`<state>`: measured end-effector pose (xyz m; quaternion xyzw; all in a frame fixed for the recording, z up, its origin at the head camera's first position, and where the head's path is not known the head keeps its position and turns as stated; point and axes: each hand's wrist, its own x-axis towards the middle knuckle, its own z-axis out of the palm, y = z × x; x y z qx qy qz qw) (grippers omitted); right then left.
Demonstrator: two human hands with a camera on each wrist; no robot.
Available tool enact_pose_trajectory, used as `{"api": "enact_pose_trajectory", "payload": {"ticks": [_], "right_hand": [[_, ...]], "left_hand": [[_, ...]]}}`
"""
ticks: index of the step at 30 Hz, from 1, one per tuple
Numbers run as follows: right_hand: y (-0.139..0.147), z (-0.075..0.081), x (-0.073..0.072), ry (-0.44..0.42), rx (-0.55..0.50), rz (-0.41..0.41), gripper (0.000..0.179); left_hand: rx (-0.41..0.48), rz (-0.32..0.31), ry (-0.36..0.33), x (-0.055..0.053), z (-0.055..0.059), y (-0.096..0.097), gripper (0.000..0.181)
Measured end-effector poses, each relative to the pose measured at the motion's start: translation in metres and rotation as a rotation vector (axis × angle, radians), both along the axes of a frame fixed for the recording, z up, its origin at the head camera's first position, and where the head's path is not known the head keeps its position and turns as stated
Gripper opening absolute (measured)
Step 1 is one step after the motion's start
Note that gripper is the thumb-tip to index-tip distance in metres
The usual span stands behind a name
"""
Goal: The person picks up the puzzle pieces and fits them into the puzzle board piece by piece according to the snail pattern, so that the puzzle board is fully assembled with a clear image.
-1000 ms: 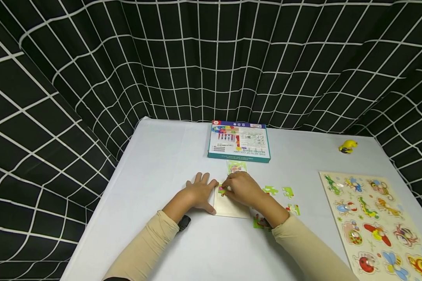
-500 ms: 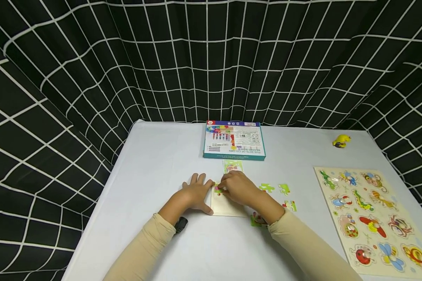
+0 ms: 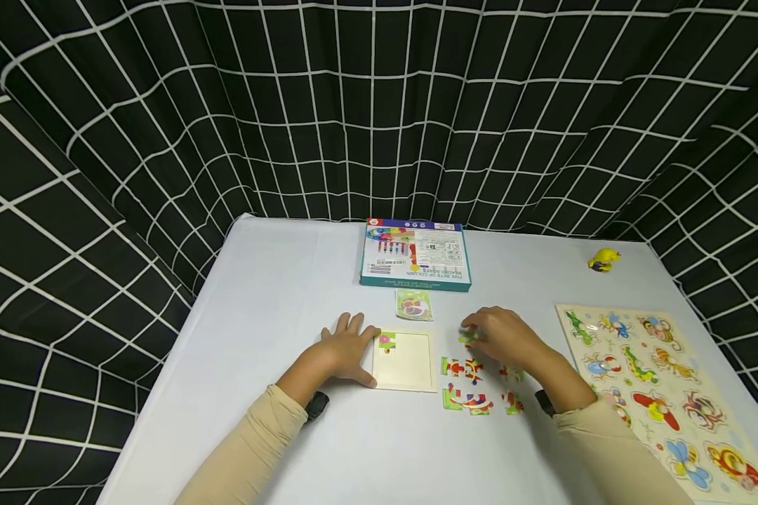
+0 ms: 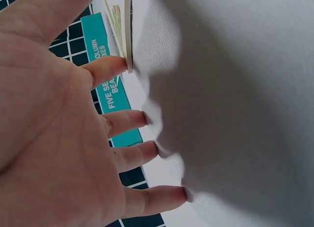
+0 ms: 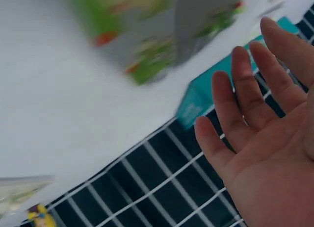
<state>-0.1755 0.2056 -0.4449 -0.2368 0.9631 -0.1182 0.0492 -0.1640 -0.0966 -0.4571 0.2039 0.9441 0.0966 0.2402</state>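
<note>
A pale square puzzle tray [image 3: 410,368] lies flat on the white table, with one green and pink jigsaw piece [image 3: 387,341] in its far left corner. My left hand [image 3: 343,352] is spread along the tray's left side, its fingertips at the edge. In the left wrist view, straight fingers [image 4: 164,200] press on the cloth. To the right, my right hand [image 3: 508,338] hovers at a green jigsaw piece [image 3: 467,338], partly hidden by it. The right wrist view has its fingers [image 5: 248,85] loosely bent with nothing between them. More loose pieces [image 3: 474,402] lie beneath and nearer me.
Beyond the tray lies a small picture card [image 3: 413,305], in front of a teal-edged box [image 3: 415,256]. A large insect peg puzzle board [image 3: 638,414] covers the right side. A yellow toy [image 3: 604,259] stands at the back right. Black gridded curtain surrounds the table.
My right hand has left the jigsaw piece in the tray's corner and moved right to the loose pieces. The left hand keeps its place at the tray. The head view has shifted slightly.
</note>
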Motion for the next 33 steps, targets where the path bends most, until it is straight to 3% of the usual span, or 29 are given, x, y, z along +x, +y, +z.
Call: {"api": "enact_pose_trajectory", "payload": {"ticks": [6,15,27,33], "right_hand": [[0.015,-0.007,0.002,-0.032,-0.013,-0.020,0.028],[0.016,-0.015,0.004,0.000,-0.036,-0.052,0.026],[0.016,-0.016,0.002,0.013,-0.024,-0.041,0.025],[0.010,-0.009,0.000,0.030,-0.010,-0.009,0.025]], "left_hand": [[0.021,0.011,-0.002,-0.003,-0.001,-0.005,0.095],[0.027,0.009,-0.010,-0.003,0.000,-0.003,0.096],[0.024,0.007,-0.010,0.000,0.000,-0.002,0.096],[0.020,0.011,-0.019,0.000,-0.002,0.000,0.095]]}}
